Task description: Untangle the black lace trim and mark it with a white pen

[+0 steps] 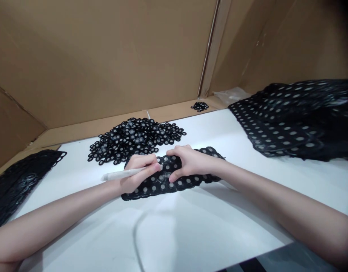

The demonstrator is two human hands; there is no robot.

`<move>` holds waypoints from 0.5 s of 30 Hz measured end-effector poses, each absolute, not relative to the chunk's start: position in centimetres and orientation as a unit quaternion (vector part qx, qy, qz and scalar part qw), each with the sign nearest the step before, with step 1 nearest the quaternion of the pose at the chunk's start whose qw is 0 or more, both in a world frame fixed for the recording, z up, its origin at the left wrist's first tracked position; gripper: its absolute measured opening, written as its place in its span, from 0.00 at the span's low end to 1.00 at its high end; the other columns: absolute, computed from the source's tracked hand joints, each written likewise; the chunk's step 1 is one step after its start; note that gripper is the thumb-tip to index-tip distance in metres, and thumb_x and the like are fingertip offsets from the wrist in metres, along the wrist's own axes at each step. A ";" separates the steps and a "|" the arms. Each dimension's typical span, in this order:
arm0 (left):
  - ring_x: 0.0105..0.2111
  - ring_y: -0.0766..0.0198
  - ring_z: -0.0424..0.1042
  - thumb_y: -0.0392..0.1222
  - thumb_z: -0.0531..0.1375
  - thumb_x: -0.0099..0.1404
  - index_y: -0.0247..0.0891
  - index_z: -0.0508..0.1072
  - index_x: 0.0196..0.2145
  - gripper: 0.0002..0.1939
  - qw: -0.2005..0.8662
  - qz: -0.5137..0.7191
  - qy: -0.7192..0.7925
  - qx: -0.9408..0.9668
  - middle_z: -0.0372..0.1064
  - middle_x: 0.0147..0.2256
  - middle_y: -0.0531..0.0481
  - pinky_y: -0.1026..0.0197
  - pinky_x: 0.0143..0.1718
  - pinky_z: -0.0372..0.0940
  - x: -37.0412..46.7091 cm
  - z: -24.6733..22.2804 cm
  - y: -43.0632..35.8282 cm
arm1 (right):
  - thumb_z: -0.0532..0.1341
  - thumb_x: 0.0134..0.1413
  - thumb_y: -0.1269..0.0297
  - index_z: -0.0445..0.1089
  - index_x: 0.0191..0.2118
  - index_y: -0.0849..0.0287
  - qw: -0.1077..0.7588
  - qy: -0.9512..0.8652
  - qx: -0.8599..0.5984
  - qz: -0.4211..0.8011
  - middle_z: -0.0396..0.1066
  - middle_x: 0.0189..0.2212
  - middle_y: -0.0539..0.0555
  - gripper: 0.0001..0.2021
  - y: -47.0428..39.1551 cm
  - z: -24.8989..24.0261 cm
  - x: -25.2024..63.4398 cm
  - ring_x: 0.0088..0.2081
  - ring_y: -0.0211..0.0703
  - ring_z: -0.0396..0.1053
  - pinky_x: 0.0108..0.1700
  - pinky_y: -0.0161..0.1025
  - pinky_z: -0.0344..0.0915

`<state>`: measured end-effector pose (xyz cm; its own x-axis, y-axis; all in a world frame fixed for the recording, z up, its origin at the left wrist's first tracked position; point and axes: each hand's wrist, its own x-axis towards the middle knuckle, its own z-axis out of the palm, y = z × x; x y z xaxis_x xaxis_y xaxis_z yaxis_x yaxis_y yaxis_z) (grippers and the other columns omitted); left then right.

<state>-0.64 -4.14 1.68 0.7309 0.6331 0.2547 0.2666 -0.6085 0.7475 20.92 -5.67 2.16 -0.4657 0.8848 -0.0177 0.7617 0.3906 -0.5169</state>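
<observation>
A black sheet (188,182) with rows of pale round dots lies flat on the white board in the middle. My left hand (140,172) is closed round a white pen-like tool (120,174), whose tip touches the sheet near its centre. On the sheet's right half rests my right hand (188,162), thumb and fingers spread, fingertips on the dotted surface. Just behind the sheet is a large heap of small black rings (134,136) with pale centres.
Stacked dotted black sheets (293,121) lie at the right, and more black sheets (15,183) at the left edge. A small ring pile (200,106) and a clear plastic bag (232,95) sit near the cardboard wall (106,56). The white board (106,234) spans the front.
</observation>
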 end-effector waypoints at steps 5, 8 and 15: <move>0.22 0.69 0.60 0.47 0.51 0.69 0.35 0.66 0.24 0.18 0.386 0.241 0.246 0.856 0.62 0.21 0.54 0.64 0.25 0.52 -0.7 1.7 -5.3 | 0.73 0.38 0.57 0.69 0.28 0.57 0.101 -0.808 -0.522 0.254 0.71 0.29 0.53 0.15 -5.9 2.5 20.7 0.38 0.52 0.66 0.43 0.45 0.59; 0.21 0.70 0.59 0.48 0.50 0.70 0.35 0.64 0.23 0.20 0.378 0.225 0.246 0.864 0.61 0.20 0.54 0.64 0.24 0.50 -0.5 1.4 -5.8 | 0.72 0.39 0.58 0.70 0.29 0.58 0.092 -0.802 -0.525 0.268 0.71 0.29 0.53 0.14 -6.0 2.9 20.7 0.39 0.52 0.65 0.44 0.45 0.59; 0.22 0.70 0.58 0.47 0.50 0.70 0.34 0.63 0.23 0.20 0.375 0.229 0.252 0.862 0.60 0.21 0.54 0.65 0.24 0.51 -0.3 1.3 -5.8 | 0.71 0.40 0.54 0.72 0.34 0.60 0.067 -0.795 -0.518 0.308 0.71 0.31 0.53 0.18 -6.1 3.7 20.8 0.42 0.52 0.64 0.47 0.44 0.57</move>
